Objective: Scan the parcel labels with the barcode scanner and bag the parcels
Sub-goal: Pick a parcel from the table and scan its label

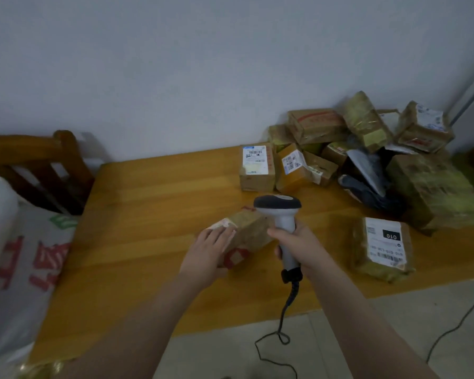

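- the right grip is clenched round the pale handle of the barcode scanner, holding it upright, with its dark head above the grip and facing away from the person.
- the scanner's black cable hangs from the handle just below the right grip, passes the near edge of the desk and loops on the tiled floor.
- the left grip is released, fingers straight and laid flat on the top of a small brown parcel, covering part of its pale label.
- that parcel lies on the desk between the two grips, just left of the scanner handle and below the scanner head, with a red mark on its near side.
- right of the right grip, apart from it, a taped parcel with a white label lies flat, label up.
- beyond the right grip stands a labelled box; behind it and to the right of it a heap of parcels fills the desk's far corner by the wall.
- far left of the left grip, off the desk, sits a white sack with red print, and behind it a wooden chair.
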